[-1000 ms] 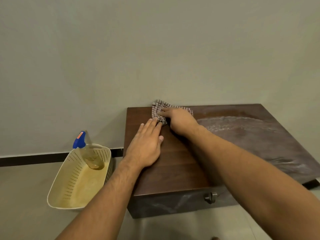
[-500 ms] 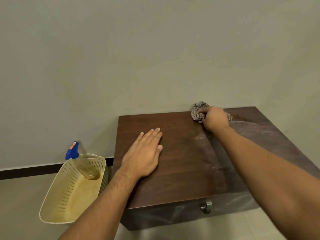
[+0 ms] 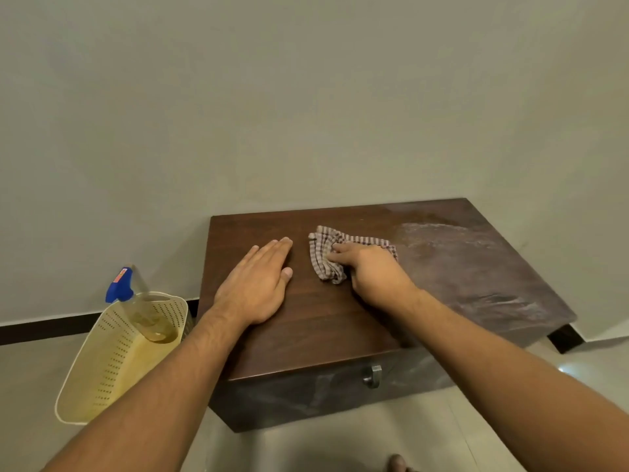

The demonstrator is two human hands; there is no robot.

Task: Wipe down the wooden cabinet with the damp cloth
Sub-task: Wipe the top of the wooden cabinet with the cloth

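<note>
A low dark wooden cabinet [image 3: 326, 332] stands against the wall, its top filling the middle of the head view. My right hand [image 3: 372, 272] presses a crumpled checked cloth [image 3: 325, 255] onto the middle of the top, fingers closed over it. My left hand [image 3: 258, 284] lies flat on the left part of the top, fingers together, a short way left of the cloth. The right part of the top [image 3: 459, 264] shows a pale dusty or wet smear.
A cream perforated plastic basket [image 3: 102, 366] sits on the floor left of the cabinet, holding a spray bottle with a blue trigger head [image 3: 119, 287]. A metal handle [image 3: 373, 375] sticks out of the cabinet front. Pale tiled floor lies in front; the wall is close behind.
My right hand has swept the cloth from the back right of the top toward the middle, nearer my left hand. The left hand has stayed flat in place.
</note>
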